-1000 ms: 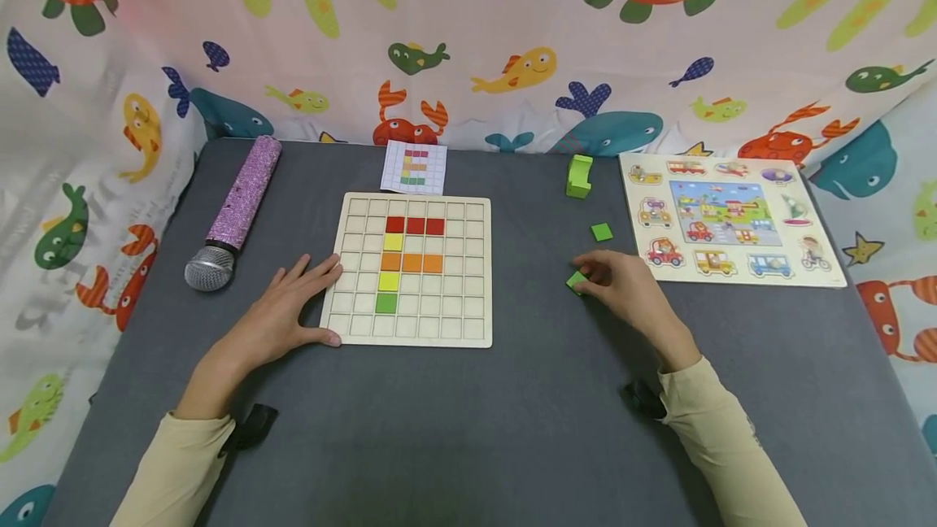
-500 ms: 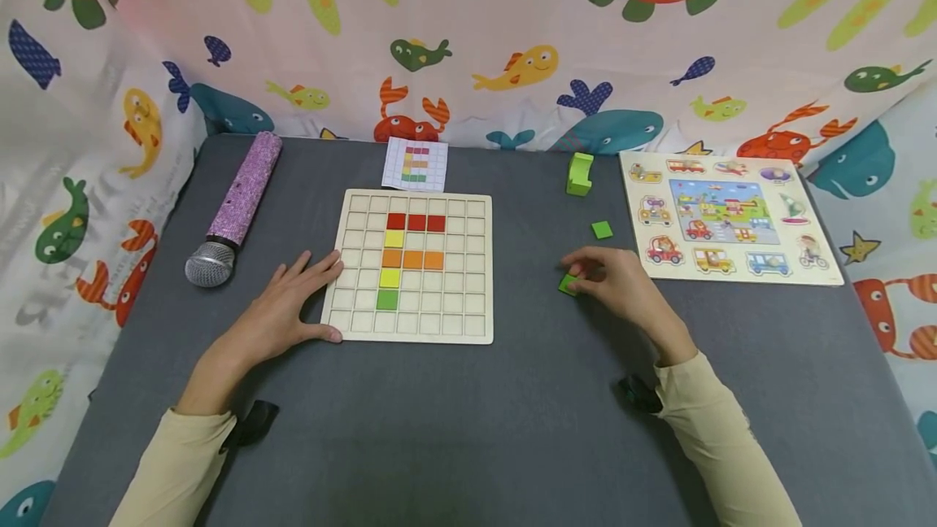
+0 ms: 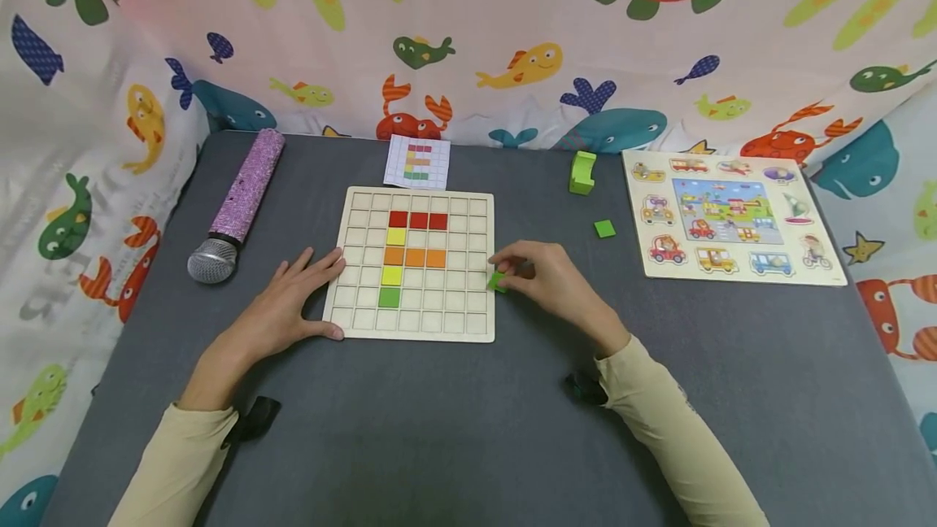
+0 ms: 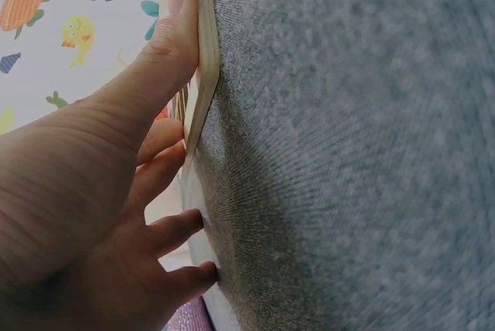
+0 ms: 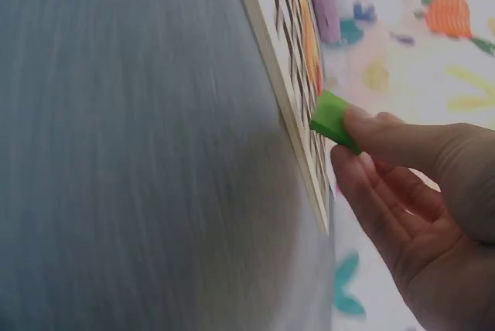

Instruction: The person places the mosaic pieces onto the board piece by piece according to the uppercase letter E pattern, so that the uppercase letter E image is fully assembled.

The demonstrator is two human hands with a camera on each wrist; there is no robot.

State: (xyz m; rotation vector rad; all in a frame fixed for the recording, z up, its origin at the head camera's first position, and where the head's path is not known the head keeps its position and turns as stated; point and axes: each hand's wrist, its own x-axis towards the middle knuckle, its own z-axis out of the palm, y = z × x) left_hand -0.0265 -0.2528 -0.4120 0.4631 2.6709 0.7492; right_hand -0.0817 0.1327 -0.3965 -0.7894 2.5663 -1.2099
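My right hand (image 3: 549,279) pinches a green tile (image 5: 331,120) between thumb and fingertips, at the right edge of the wooden grid board (image 3: 468,320). Spread flat, my left hand (image 3: 281,307) rests against the board's left edge, its thumb (image 4: 172,37) on the near corner in the left wrist view. Several tiles fill cells of the board: a red row (image 3: 418,221), a yellow tile (image 3: 397,237), an orange row (image 3: 414,257), another yellow tile (image 3: 391,276) and a green tile (image 3: 390,298). Behind the board lies a pattern card (image 3: 417,162) with coloured squares.
A loose green tile (image 3: 604,228) lies right of the board, with green stacked blocks (image 3: 581,173) behind it. A vehicle picture puzzle board (image 3: 732,263) is at the far right. A glittery purple microphone (image 3: 245,193) lies at the left on the grey tabletop (image 3: 410,429).
My right hand has picked the green tile off the table and carried it left to the board's right edge. The left hand stays in place on the board.
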